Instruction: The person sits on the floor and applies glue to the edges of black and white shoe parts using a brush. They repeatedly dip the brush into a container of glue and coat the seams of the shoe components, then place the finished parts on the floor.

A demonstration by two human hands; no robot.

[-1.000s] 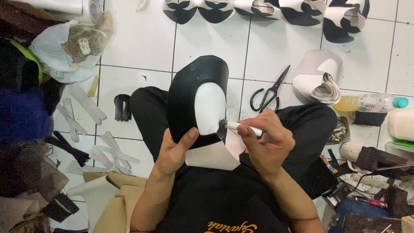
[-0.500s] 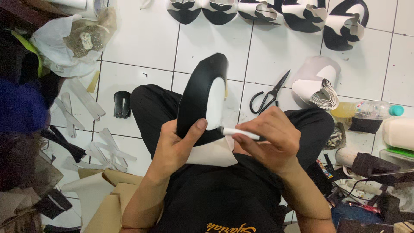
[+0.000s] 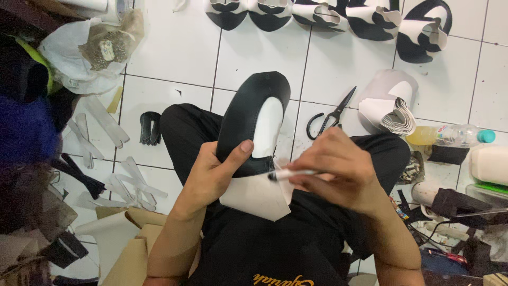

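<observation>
Black, matte leather-like material forms the curved shoe upper, which is being held over the lap of the seated person; a smooth white oval lining panel is showing in its opening. The upper is being clamped by the left hand, thumb pressed across its lower edge, fingers hidden behind. A stiff white angular pattern sheet is being held beneath it, partly covered by both hands. A slim white marker with dark tip is being pinched in the closed fingers of the right hand; the tip is resting just beside the upper's lower edge, and contact cannot be confirmed. On the glossy white tiled floor, black-handled steel scissors are lying, near a curled stack of white cut pieces. A row of black-and-white uppers is being cut off by the top edge.
</observation>
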